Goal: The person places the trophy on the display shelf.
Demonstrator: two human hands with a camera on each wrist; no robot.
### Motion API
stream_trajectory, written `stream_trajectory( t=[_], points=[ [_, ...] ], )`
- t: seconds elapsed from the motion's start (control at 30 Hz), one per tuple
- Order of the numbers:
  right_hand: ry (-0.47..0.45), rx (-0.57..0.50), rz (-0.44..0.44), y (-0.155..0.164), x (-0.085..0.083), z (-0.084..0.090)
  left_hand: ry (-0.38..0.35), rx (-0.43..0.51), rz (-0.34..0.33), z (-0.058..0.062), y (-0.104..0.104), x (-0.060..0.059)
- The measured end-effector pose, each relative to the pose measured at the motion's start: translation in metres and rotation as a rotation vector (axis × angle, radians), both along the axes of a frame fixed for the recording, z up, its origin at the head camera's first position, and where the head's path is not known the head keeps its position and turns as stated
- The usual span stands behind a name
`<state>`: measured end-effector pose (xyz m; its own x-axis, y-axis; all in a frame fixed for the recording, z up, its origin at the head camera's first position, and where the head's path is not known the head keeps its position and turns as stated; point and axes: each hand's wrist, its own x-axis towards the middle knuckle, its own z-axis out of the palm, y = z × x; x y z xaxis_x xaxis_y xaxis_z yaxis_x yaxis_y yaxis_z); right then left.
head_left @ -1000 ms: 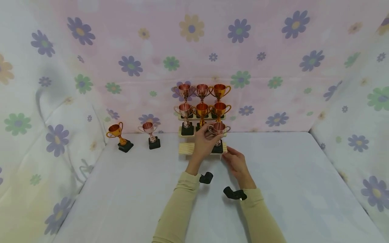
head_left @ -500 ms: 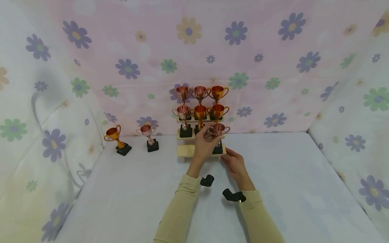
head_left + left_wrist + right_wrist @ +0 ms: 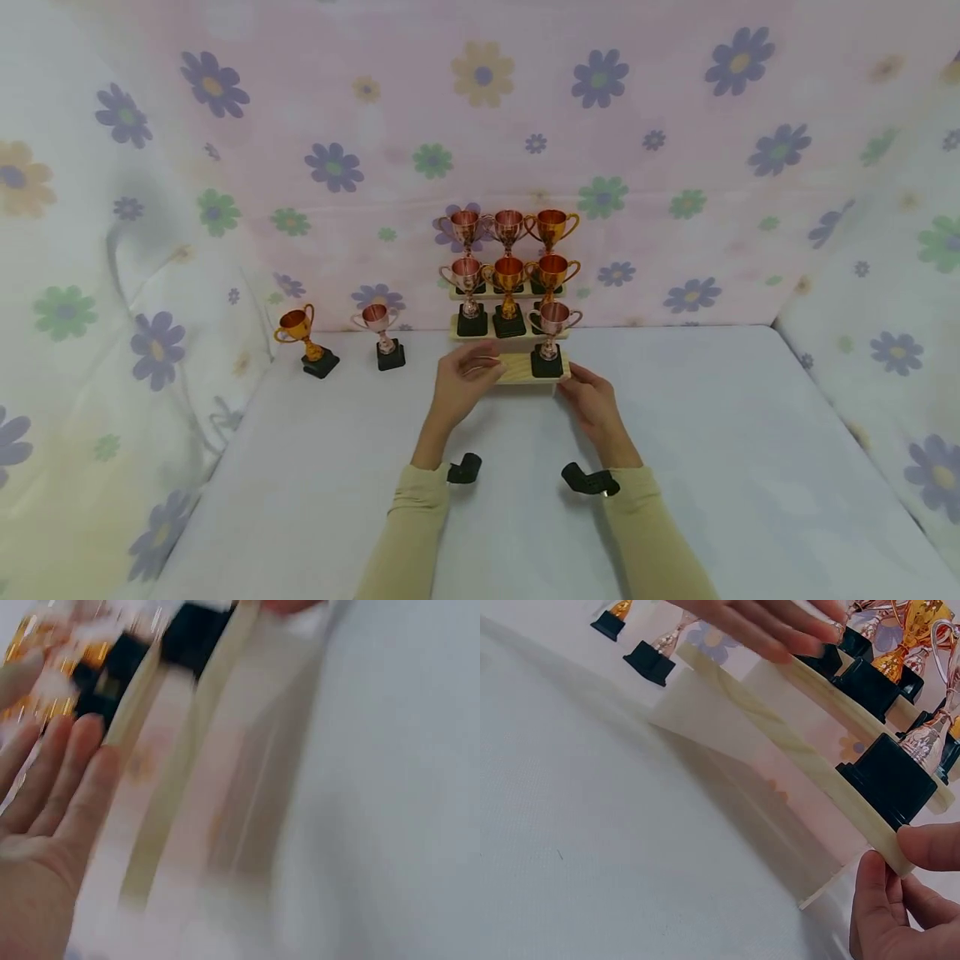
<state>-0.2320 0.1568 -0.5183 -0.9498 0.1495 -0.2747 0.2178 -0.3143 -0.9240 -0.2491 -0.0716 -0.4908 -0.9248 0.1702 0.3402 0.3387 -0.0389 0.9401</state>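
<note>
A rose-gold trophy cup (image 3: 554, 319) on a black base stands upright at the right end of the lowest step of a wooden tiered display stand (image 3: 517, 369). My left hand (image 3: 460, 385) is just left of it, fingers loosely extended and holding nothing, near the bare part of that step. With thumb and fingers, my right hand (image 3: 907, 907) pinches the right end of the lowest board, right beside the trophy's base. Gold and rose-gold trophies fill the middle step, including a gold cup (image 3: 508, 279), and others line the top step.
Left of the stand, a rose-gold trophy (image 3: 385, 333) and a gold trophy (image 3: 303, 337) stand on the white-covered table (image 3: 300, 483). Flower-print cloth (image 3: 390, 125) hangs close behind the stand and along both sides.
My left hand has let go of the rose-gold trophy and moved left and down toward me. The trophy stays in place on the lowest step. My right hand keeps its grip on the board's end.
</note>
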Motion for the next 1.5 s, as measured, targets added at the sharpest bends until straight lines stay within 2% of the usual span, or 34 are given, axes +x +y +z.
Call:
stream_trajectory(
  t=[0.07,0.13,0.23,0.37,0.43,0.5,0.63,0.67,0.83,0.97,1.33,1.5],
  points=[
    [-0.008,0.004,0.005,0.002,0.000,0.000,-0.028,-0.049,0.018,-0.004,-0.023,0.002],
    [-0.016,0.006,0.009,0.005,0.000,0.000,-0.044,-0.074,0.085,-0.008,-0.045,0.002],
    [-0.033,0.010,0.011,0.008,0.000,0.001,-0.049,-0.015,0.264,-0.010,-0.076,0.001],
    [-0.036,0.000,0.017,0.008,0.000,0.003,-0.019,0.112,0.527,-0.002,-0.112,-0.003],
    [-0.043,0.001,0.025,0.006,0.000,0.003,-0.006,0.126,0.608,0.003,-0.127,-0.006],
    [-0.052,0.001,0.031,0.004,0.000,0.003,-0.003,0.108,0.655,0.006,-0.141,-0.010],
    [-0.056,-0.004,0.030,0.004,0.003,0.004,-0.014,0.048,0.644,0.010,-0.152,-0.022],
    [-0.055,-0.007,0.029,0.004,0.003,0.004,-0.025,0.030,0.623,0.014,-0.153,-0.022],
    [-0.057,0.000,0.029,0.003,0.002,0.004,-0.114,-0.063,0.512,0.011,-0.156,-0.034],
    [-0.064,0.005,0.025,0.002,0.001,0.005,-0.167,-0.070,0.467,0.006,-0.153,-0.048],
    [-0.063,-0.007,0.027,0.001,0.001,0.004,-0.091,0.019,0.507,-0.007,-0.140,-0.064],
    [-0.053,-0.005,0.026,0.002,0.001,0.004,-0.038,0.055,0.539,-0.009,-0.134,-0.062]
  ],
)
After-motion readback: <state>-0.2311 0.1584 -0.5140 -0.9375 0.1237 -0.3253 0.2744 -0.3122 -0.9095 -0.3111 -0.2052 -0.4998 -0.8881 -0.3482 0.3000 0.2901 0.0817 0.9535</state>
